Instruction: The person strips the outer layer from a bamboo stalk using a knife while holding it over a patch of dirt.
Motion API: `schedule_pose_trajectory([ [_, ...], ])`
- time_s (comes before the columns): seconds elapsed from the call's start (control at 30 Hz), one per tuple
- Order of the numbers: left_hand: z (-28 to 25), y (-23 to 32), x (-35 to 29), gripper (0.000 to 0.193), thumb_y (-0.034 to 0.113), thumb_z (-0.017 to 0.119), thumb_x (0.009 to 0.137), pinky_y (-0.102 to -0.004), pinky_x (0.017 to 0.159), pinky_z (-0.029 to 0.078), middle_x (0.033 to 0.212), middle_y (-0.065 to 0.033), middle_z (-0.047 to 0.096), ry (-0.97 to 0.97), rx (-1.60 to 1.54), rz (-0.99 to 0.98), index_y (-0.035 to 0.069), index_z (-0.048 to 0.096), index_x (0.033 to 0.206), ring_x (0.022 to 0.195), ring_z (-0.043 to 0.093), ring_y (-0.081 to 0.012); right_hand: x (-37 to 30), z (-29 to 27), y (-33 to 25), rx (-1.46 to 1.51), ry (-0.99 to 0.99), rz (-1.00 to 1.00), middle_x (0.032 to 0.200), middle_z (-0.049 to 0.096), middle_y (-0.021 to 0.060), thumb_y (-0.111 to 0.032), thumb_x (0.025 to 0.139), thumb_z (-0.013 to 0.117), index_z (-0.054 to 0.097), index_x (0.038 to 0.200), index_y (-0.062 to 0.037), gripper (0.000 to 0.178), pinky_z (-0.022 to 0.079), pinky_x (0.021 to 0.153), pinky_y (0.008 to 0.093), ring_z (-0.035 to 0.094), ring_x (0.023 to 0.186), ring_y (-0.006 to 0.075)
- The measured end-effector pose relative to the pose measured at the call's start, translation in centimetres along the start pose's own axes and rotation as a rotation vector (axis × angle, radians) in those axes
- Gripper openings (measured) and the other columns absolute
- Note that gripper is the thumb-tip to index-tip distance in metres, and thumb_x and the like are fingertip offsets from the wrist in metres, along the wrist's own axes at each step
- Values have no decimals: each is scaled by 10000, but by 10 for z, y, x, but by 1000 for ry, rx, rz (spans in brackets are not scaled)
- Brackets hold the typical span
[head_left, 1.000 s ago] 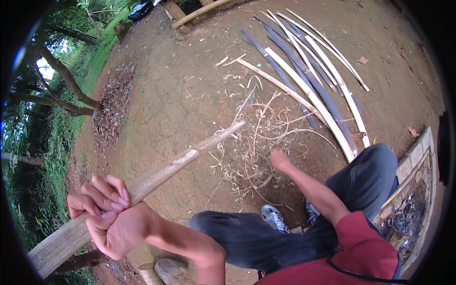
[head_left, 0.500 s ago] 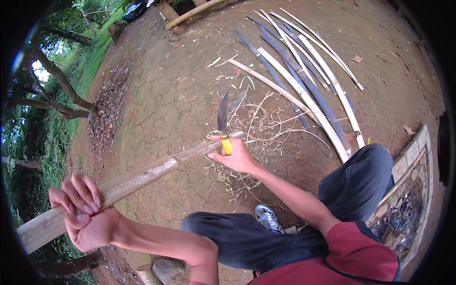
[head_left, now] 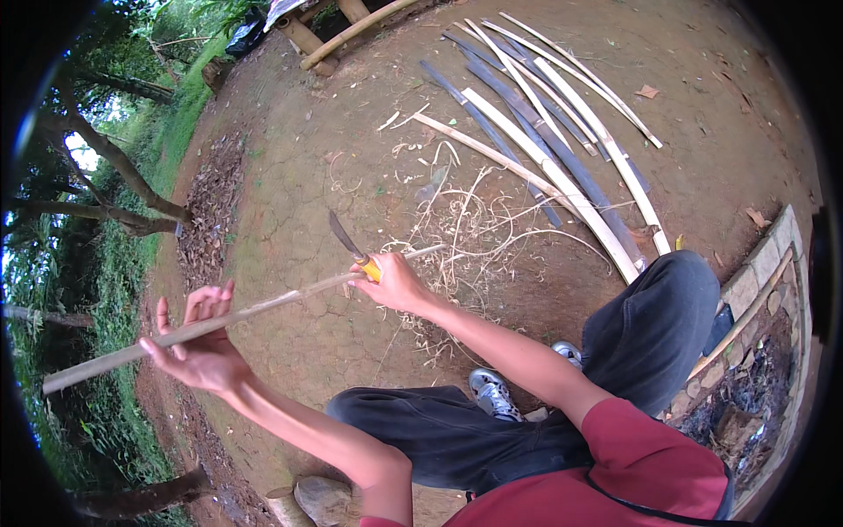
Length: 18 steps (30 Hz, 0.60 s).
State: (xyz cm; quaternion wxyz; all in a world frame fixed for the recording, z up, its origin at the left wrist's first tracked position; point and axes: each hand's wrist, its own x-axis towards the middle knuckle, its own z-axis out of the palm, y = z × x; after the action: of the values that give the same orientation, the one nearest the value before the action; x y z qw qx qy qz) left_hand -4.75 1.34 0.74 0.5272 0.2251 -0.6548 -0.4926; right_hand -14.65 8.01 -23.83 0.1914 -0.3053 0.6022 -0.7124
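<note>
Left of the shavings pile, the left hand had its fingers loosely spread, a long wooden strip lying across them. Closer to the pile, the right hand gripped a yellow-handled knife beside the strip. Beyond the pile lay pale and dark slats.

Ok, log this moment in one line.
left hand: open, pale strip across it | right hand: gripping yellow-handled knife, at pale strip | ground: curled shavings, long strips
</note>
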Motion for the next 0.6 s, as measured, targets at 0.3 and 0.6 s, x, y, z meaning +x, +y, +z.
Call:
schedule_pose_trajectory([
  [0.3,-4,-68,-30,420,180,530,953,-424,930,424,1229,-146,549,-173,141,-206,76,321,1303,1121,562,-258,5,14,-46,58,-59,-129,578,580,136,-169,766,743,635,824,20,224,418,496,350,543,498,199],
  [0.6,-15,-78,16,345,-59,345,745,-630,960,424,1216,-258,491,-376,-444,-207,-22,452,1071,1202,466,-426,28,-52,-118,-257,-231,-296,728,546,59,-305,895,596,453,1203,-30,437,427,559,335,525,623,117],
])
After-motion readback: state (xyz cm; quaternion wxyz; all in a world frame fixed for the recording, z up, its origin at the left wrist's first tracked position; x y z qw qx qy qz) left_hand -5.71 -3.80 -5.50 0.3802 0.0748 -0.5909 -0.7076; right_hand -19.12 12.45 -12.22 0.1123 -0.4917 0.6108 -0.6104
